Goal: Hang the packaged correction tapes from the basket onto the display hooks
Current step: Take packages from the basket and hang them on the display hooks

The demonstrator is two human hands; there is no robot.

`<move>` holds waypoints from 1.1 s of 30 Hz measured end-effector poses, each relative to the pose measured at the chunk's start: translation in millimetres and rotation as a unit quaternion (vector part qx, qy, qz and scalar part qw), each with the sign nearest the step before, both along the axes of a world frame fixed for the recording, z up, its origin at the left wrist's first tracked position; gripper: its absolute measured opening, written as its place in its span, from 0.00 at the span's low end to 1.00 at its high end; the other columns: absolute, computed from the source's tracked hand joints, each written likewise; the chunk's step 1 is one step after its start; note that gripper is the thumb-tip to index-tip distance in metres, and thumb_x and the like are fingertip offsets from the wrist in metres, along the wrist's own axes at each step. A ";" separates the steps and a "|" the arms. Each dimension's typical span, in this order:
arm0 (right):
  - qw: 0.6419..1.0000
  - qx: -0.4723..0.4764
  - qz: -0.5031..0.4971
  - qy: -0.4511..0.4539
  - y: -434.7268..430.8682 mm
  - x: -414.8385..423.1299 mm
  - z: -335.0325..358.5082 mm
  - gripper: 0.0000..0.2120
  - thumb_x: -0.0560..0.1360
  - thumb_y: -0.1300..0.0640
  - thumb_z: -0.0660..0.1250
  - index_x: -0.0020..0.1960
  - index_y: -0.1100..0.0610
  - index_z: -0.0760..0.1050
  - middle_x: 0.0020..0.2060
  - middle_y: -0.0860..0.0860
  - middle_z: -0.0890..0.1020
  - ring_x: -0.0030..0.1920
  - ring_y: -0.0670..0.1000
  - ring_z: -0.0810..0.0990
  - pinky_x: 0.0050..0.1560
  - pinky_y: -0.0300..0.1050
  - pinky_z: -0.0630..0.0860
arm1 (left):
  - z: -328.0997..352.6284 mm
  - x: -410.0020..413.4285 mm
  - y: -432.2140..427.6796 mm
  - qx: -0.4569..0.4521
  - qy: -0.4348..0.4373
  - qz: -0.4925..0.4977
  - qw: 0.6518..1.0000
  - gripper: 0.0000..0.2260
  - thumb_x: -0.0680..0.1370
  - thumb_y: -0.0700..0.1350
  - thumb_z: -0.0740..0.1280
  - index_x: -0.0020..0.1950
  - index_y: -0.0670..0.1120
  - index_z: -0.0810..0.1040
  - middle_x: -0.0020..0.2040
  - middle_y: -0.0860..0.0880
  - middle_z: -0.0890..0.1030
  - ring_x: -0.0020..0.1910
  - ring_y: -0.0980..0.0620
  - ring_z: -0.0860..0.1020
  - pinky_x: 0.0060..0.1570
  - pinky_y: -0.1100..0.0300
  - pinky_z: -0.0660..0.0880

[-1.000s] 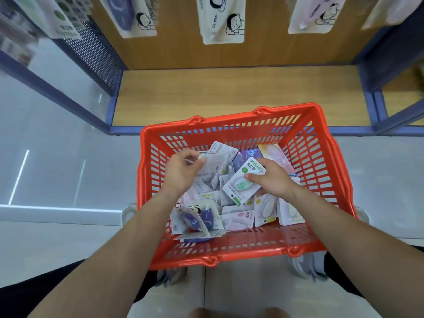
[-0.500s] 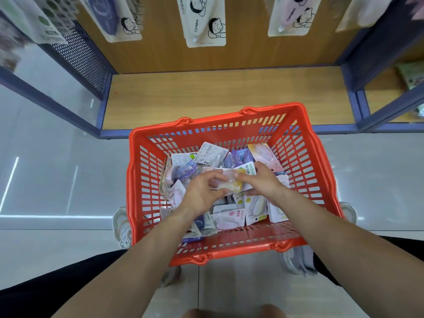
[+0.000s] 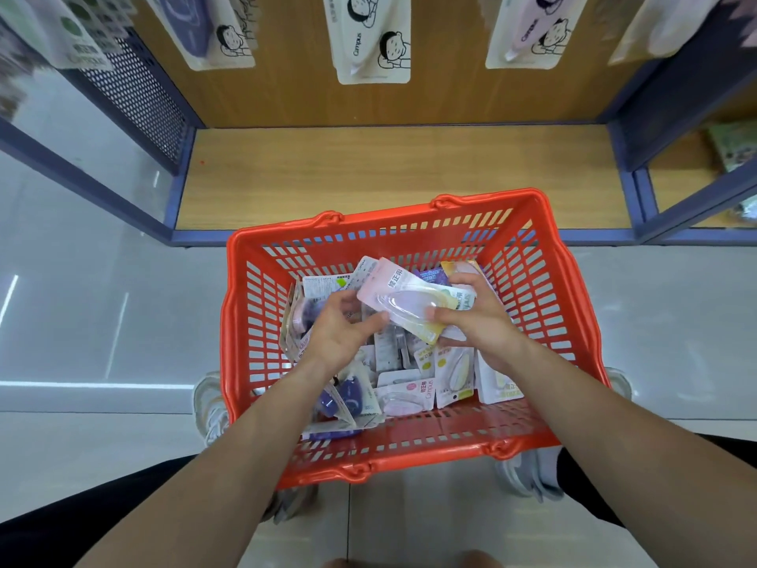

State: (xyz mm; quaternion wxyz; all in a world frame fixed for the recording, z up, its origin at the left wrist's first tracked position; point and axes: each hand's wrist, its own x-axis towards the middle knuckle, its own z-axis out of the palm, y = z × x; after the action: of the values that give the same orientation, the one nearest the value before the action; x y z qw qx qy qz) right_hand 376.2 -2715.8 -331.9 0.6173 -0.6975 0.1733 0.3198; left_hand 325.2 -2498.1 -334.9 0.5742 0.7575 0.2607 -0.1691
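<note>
Overhead, looking down in a shop aisle. At far left, a dark perforated metal side panel (image 3: pixel 135 88) edges a light wooden display shelf (image 3: pixel 389 174). Above the shelf, white carded correction tapes (image 3: pixel 372 38) hang in a row. In front of the shelf is a red plastic slatted basket (image 3: pixel 409 218), with loose packaged correction tapes (image 3: pixel 409 397) heaped inside it. Over the heap, the left hand (image 3: pixel 340 336) has curled fingers, its thumb tip touching the lower edge of a pink blister-packed correction tape (image 3: pixel 399 295); whether it grips or only touches is unclear. That pink pack is tilted and raised above the pile, with a yellow-edged pack (image 3: pixel 430 337) just beneath it. The right hand (image 3: pixel 481 321) grasps the pink pack, thumb on its front.
</note>
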 end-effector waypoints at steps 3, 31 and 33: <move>1.000 0.016 0.015 0.008 3.4 -6.2 2.8 0.27 0.65 0.56 0.83 0.59 0.41 0.77 0.64 0.54 0.79 0.55 0.55 0.85 0.53 0.58 0.84 | 5.6 5.0 -8.5 -0.040 -0.013 0.002 0.999 0.27 0.72 0.60 0.75 0.65 0.51 0.73 0.57 0.50 0.82 0.59 0.45 0.81 0.56 0.47 0.80; 0.855 -0.444 0.188 -0.189 -29.6 20.1 -44.7 0.23 0.81 0.51 0.61 0.71 0.63 0.72 0.58 0.63 0.80 0.61 0.65 0.75 0.63 0.56 0.72 | -9.0 15.1 -9.3 -0.082 0.016 0.077 0.994 0.21 0.73 0.35 0.77 0.63 0.44 0.74 0.57 0.43 0.85 0.54 0.46 0.84 0.52 0.54 0.80; 0.851 -0.449 0.187 -0.197 -26.6 19.2 -46.7 0.22 0.82 0.50 0.60 0.70 0.63 0.73 0.57 0.63 0.82 0.60 0.65 0.77 0.61 0.56 0.73 | -9.9 16.4 -9.0 -0.080 0.015 0.076 0.994 0.18 0.73 0.35 0.77 0.59 0.45 0.75 0.56 0.43 0.85 0.53 0.46 0.85 0.53 0.53 0.80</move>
State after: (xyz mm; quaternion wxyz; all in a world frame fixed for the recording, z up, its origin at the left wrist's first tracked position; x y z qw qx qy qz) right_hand 395.5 -2742.3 -378.7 0.1863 -0.9665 0.0391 0.1724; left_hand 341.6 -2507.1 -344.8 0.6401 0.6842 0.3123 -0.1567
